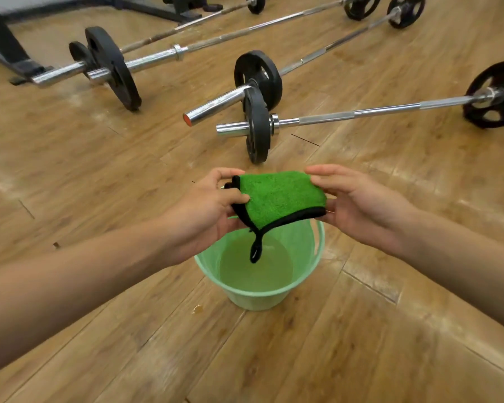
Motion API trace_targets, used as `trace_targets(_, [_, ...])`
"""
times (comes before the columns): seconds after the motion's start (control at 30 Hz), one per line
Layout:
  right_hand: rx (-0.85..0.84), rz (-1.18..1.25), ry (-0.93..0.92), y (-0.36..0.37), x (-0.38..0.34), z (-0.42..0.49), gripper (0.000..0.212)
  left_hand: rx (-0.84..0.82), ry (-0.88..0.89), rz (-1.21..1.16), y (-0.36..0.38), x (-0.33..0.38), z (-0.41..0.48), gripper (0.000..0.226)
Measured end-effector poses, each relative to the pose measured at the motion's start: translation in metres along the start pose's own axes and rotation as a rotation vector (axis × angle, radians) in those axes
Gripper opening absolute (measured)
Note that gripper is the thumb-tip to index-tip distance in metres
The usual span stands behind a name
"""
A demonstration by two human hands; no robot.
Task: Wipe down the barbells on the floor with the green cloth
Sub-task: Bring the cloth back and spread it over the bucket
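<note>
While the green cloth (280, 196) is held folded above a pale green bucket (253, 299), it is pinched at both ends. The grip of the left hand (204, 210) is clamped on the cloth's left edge, with the thumb pressed on its upper face and the fingers curled round the far side. The grip of the right hand (358, 205) is closed on the right edge between thumb and fingers. A black loop (256, 251) is seen hanging from the cloth's near corner over the cloudy water in the bucket, which stands on the wooden floor (99, 175). Beyond the hands, the nearest barbell (376, 111) is laid across the floor to the right, apart from the cloth. A second barbell (332, 45) is angled away just behind it, and a third barbell (157, 56) and a fourth barbell (186, 27) are laid farther off to the left.
</note>
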State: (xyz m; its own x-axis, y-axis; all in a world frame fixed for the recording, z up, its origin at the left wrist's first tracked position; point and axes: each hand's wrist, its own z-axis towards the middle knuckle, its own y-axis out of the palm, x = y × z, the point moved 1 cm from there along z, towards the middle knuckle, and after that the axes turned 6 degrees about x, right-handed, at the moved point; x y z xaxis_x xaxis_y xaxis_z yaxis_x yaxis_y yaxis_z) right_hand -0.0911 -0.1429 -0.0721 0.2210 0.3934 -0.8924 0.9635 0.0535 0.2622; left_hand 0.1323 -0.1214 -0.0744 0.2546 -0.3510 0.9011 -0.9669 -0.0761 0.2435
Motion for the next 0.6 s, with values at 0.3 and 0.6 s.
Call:
trace_targets(0.3, [0.482,-0.363,-0.297,-0.052,0.05,-0.013,0.026,-0.038,-0.015,0.232,0.048,-0.044,0.042,0.045])
trace_targets(0.6, [0.379,-0.819,-0.505,-0.067,0.078,-0.008,0.043,0.129,0.456,0.808,0.061,-0.095,0.043,0.028])
